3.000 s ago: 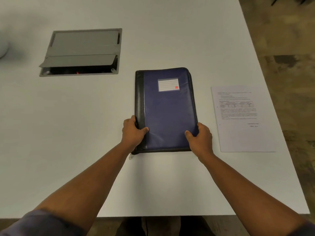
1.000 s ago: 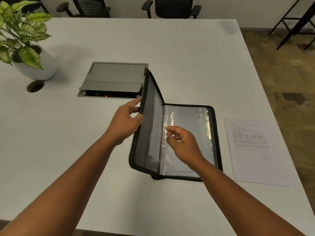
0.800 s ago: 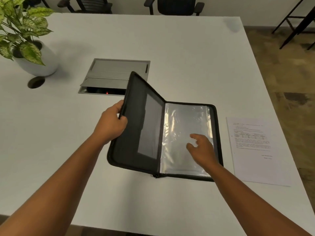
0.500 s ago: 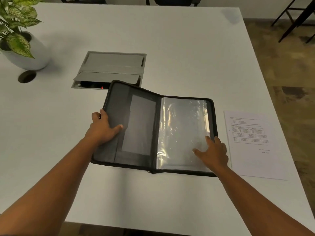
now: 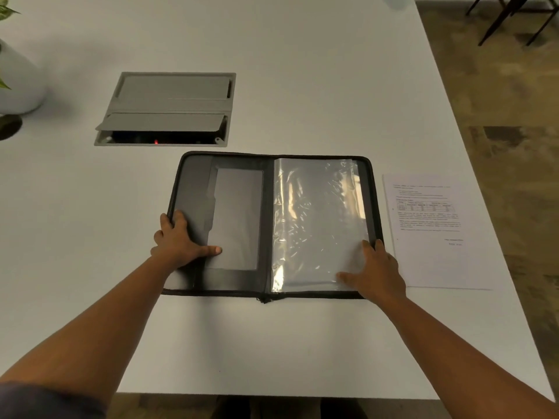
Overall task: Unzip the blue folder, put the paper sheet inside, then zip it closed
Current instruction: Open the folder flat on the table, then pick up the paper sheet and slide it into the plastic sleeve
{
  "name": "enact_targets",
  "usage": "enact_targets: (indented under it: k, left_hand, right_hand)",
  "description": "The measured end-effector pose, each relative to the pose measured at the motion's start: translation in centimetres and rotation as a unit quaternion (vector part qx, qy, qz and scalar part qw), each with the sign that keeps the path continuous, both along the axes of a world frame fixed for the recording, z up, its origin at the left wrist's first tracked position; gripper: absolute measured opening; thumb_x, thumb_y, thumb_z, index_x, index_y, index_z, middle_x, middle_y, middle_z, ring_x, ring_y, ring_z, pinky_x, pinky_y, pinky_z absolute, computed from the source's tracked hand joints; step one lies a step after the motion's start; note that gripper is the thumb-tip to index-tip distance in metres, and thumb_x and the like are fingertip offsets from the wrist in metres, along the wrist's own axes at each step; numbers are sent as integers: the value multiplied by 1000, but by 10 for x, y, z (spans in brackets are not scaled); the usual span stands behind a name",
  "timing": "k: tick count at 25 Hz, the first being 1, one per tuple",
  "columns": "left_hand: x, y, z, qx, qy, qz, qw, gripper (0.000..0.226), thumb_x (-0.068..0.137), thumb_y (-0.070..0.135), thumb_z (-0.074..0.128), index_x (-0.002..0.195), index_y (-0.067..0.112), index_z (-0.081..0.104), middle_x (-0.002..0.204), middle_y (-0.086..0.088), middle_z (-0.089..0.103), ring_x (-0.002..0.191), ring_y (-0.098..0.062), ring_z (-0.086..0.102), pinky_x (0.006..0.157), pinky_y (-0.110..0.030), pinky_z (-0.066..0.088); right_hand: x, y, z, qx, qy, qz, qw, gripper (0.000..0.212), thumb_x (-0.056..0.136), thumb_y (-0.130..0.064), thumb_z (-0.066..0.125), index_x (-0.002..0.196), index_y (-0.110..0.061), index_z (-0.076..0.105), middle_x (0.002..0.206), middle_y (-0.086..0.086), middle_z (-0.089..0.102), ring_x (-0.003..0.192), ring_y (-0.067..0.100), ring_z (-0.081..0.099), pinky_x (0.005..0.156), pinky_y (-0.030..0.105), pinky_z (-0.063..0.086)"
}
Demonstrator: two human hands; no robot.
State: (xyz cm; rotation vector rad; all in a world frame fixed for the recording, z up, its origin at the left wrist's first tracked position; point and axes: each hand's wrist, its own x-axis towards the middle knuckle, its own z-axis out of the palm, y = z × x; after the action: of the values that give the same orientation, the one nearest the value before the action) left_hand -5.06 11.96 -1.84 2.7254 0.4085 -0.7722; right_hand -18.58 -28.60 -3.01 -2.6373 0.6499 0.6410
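The folder point(image 5: 239, 213) lies unzipped and spread flat on the white table point(image 5: 302, 71), dark grey lining on its left half and shiny clear plastic sleeves point(image 5: 317, 219) on its right half. My left hand point(image 5: 178, 240) rests flat on the left cover near its outer edge, thumb pointing inward. My right hand point(image 5: 375, 273) presses flat on the lower right corner of the sleeves. The printed paper sheet point(image 5: 432, 231) lies on the table just right of the folder, touched by neither hand.
A grey cable hatch point(image 5: 169, 107) set in the table sits behind the folder, its flap partly raised. A white plant pot point(image 5: 15, 83) stands at the far left. The table's right edge runs close to the paper, with floor beyond.
The folder went from closed to unzipped and open. My left hand lowered the left cover flat onto the table, and my right hand slid to the sleeves' lower right corner.
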Motion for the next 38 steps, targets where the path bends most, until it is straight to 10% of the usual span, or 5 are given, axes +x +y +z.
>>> enact_targets:
  k: [14, 19, 25, 33, 38]
  left_hand:
    - [4, -55, 6, 44, -31, -88, 995, 108, 70, 48, 86, 154, 30, 21, 168, -11, -4, 152, -42, 2, 117, -64, 19]
    - [-6, -180, 31, -231, -134, -137, 954, 82, 84, 28, 80, 153, 23, 36, 158, -5, 35, 142, -28, 36, 116, -47, 35]
    - [-36, -315, 35, -462, 80, -31, 883, 70, 86, 17, 79, 147, 16, 45, 144, -3, 55, 129, -23, 54, 104, -40, 48]
    - [-45, -391, 18, -465, 170, 48, 868, 27, 88, 10, 76, 97, 27, 57, 111, 6, 65, 99, -10, 62, 81, -23, 52]
    - [-42, -409, 11, -432, 130, 70, 890, 18, 89, 11, 75, 103, 12, 62, 110, -1, 69, 110, -28, 63, 90, -32, 54]
  right_hand:
    - [-8, -11, -9, -3, -34, -4, 999, 100, 70, -73, 70, 150, -29, 30, 163, 4, 17, 143, 33, 30, 102, 52, 44]
    - [-14, -47, -3, 51, -218, -165, 960, 57, 84, -40, 75, 134, -21, 55, 146, 5, 47, 128, 28, 48, 102, 54, 40]
    - [-15, -151, 1, 65, -241, -407, 879, 54, 82, -24, 77, 132, -17, 57, 144, 5, 42, 123, 33, 50, 102, 54, 46]
    - [-20, -203, -9, -33, -124, -232, 964, 56, 83, -37, 77, 135, -25, 59, 150, 5, 42, 135, 31, 36, 102, 50, 40]
    - [-22, -202, -11, -31, -110, -223, 968, 44, 86, -36, 75, 127, -27, 66, 145, 0, 46, 128, 26, 41, 89, 43, 47]
